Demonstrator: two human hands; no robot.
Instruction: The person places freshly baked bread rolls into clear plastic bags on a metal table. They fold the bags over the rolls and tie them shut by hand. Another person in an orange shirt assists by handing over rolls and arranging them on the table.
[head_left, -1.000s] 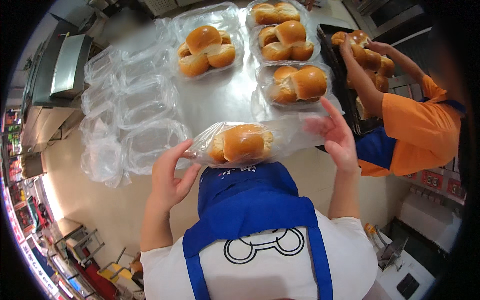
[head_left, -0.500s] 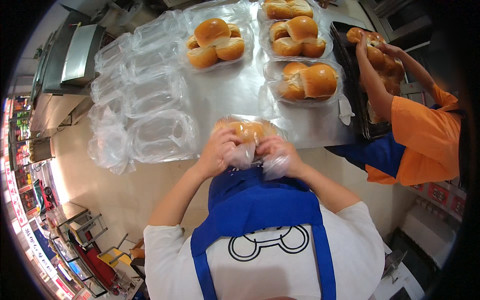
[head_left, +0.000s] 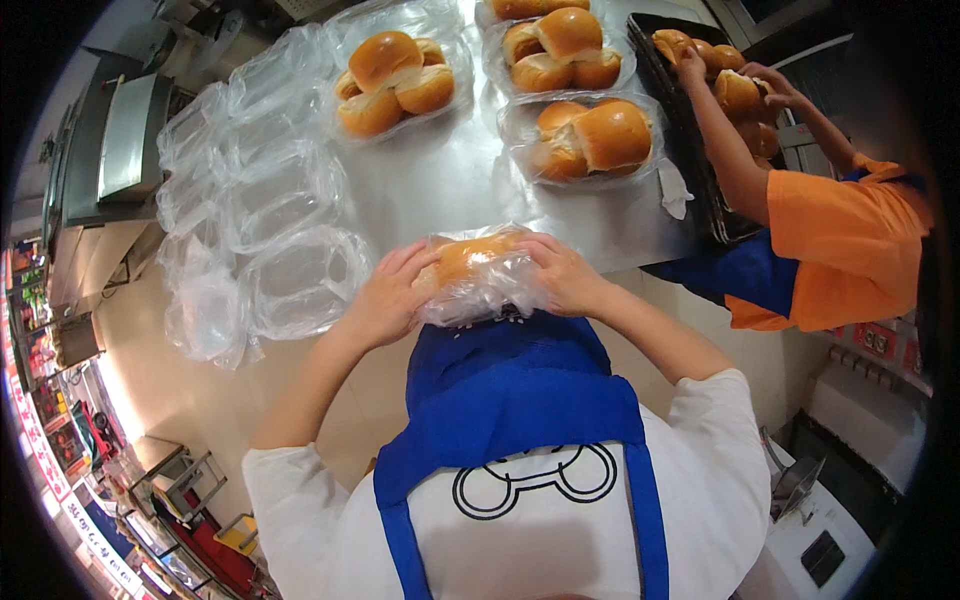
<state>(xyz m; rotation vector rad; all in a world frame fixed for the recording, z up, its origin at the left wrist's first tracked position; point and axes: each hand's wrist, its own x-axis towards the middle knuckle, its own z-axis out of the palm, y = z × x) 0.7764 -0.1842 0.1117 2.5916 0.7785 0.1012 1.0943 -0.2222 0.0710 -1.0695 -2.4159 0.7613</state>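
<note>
A golden bread loaf in a clear plastic bag (head_left: 478,260) sits at the near edge of the metal table, right in front of my blue apron. My left hand (head_left: 393,290) closes round the bag's left end, and my right hand (head_left: 565,275) grips its right end. Crumpled plastic bunches along the side toward me. Beyond it, several golden bun clusters rest in clear trays: one tray (head_left: 392,82) left of centre, another (head_left: 597,138) on the right and more behind that one.
Empty clear trays in plastic bags (head_left: 290,190) cover the table's left side. A co-worker in an orange shirt (head_left: 835,245) holds bread (head_left: 740,95) over a dark baking tray (head_left: 712,215) at the right. A white cloth or paper (head_left: 674,190) lies beside it.
My hands have spread from the bag's gathered near side out to its two ends. The loose plastic now lies pressed toward me. My view has shifted slightly; the co-worker's bread has parted further.
</note>
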